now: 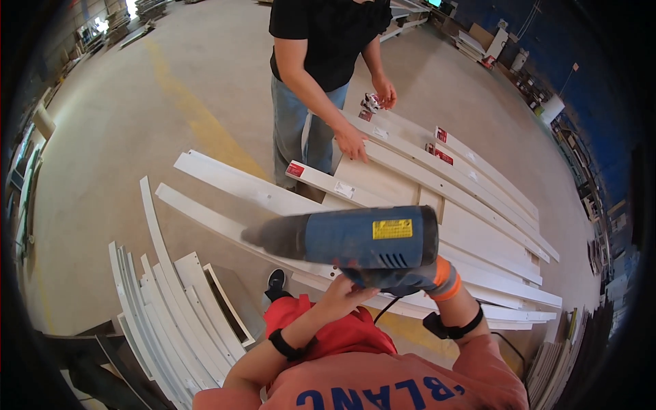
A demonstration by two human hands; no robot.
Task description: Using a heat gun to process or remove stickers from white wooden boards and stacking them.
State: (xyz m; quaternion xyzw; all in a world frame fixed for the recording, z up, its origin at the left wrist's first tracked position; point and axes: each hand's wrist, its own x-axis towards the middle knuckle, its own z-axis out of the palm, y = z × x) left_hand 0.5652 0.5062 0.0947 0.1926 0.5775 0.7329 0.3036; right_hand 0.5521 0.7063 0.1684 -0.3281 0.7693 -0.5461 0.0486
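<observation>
A blue corded power tool (342, 239) with a long body, side vents and a dark tapered nose is held up across the middle, nose pointing left. Its nose is smeared, so the tip cannot be made out. My right hand (410, 279), in a grey-blue glove with an orange cuff, grips the tool from underneath; the body hides most of its fingers. My bare left hand (344, 298) is right below the tool, fingers bent and close to the gloved hand. What those fingers hold, if anything, is hidden. A black cord hangs from the tool.
Long white panels (488, 239) with red-and-white labels lie past the tool. Across them stands a person in black (321, 41), one hand on a panel, the other near a small metallic object (370, 102). More white strips (164, 301) are stacked at lower left.
</observation>
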